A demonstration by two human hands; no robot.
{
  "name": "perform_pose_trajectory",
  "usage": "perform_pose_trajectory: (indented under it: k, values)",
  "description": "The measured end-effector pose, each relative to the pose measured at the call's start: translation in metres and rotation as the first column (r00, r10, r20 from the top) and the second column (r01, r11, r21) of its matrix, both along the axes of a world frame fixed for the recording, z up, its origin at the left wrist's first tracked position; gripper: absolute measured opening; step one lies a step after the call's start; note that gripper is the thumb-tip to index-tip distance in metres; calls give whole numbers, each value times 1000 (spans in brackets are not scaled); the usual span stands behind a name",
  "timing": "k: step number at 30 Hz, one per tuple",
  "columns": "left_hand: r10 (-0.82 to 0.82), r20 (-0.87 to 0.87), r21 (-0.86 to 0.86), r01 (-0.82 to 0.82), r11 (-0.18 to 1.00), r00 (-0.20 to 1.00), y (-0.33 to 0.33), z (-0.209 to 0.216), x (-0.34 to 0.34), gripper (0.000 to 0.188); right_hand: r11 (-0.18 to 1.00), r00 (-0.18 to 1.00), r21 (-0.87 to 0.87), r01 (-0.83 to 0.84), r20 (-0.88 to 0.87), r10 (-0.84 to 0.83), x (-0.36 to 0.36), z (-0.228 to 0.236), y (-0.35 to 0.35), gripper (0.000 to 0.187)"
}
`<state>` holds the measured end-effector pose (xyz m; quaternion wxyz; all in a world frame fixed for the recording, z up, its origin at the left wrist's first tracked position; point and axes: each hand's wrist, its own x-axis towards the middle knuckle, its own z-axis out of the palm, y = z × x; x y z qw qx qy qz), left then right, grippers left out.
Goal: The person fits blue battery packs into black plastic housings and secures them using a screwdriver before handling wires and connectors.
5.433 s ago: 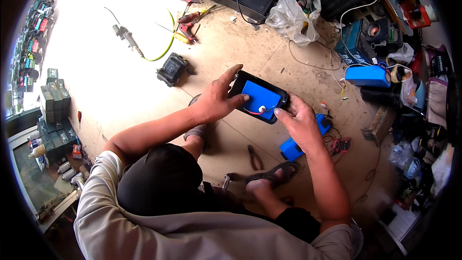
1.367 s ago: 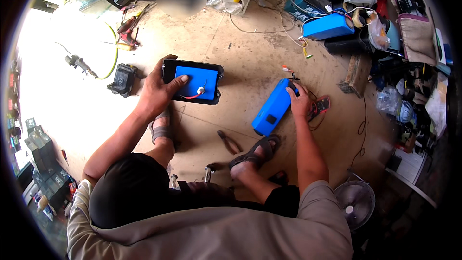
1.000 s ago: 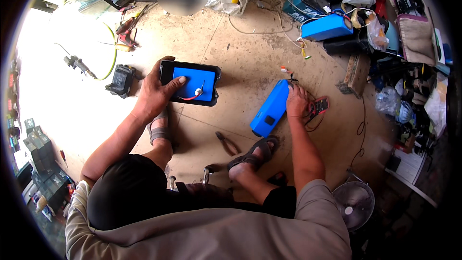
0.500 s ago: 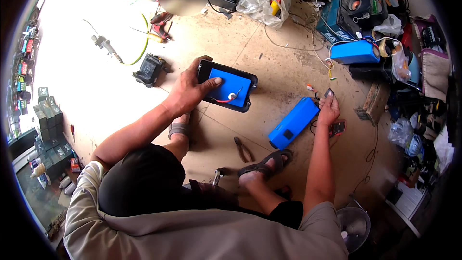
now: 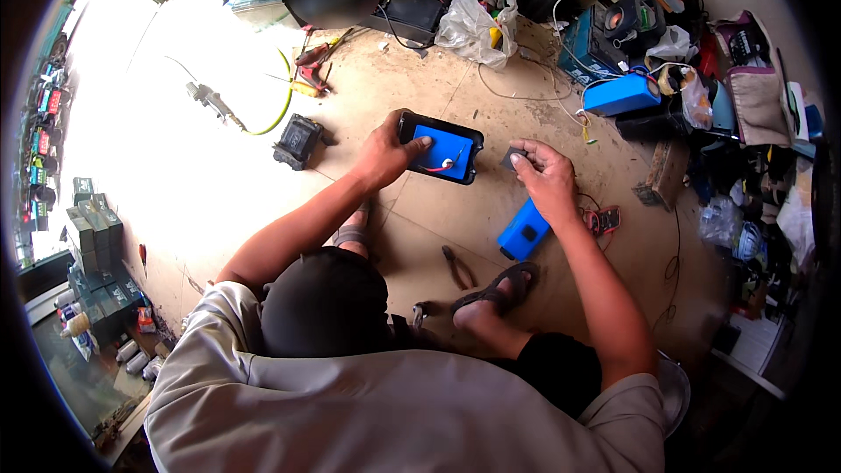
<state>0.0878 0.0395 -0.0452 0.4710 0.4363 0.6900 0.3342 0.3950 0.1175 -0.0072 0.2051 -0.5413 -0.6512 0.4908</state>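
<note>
My left hand (image 5: 385, 156) grips a black plastic case (image 5: 471, 179) by its left edge, thumb resting on the blue pack (image 5: 442, 147) inside it. A red wire and a white round bit lie on top of that pack. To the right of the case, my right hand (image 5: 547, 182) pinches a small dark flat square (image 5: 510, 158) between thumb and fingers, apart from the case. Below my right hand a long blue battery pack (image 5: 524, 235) lies on the floor, partly hidden by the hand and forearm.
A red multimeter (image 5: 603, 221) lies right of my forearm, and pliers (image 5: 459, 268) lie near my sandalled foot. A black battery casing (image 5: 300, 142) sits on the floor at left, with red-handled tools (image 5: 314, 66) beyond it. Another blue pack (image 5: 622, 95) rests among clutter at right.
My right hand has moved left from the far end of the blue battery pack toward the case, carrying the dark square. The case stays in my left hand; the whole view has shifted.
</note>
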Motion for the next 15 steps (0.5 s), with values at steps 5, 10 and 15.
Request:
perform_pose_trajectory:
  k: [5, 10, 15]
  values:
    - [33, 21, 22, -33, 999, 999, -4, -17, -6, 67, 982, 920, 53, 182, 344, -189, -2, -71, -57, 46]
    - [-13, -12, -28, 12, 1000, 1000, 4, -12, 8, 87, 779, 834, -416, 470, -81, -546, -8, -149, -169, 16]
    - [-15, -15, -110, 14, 994, 1000, -8, 1, -11, 97, 835, 938, -458, 305, -8, -346, -26, -156, -218, 19]
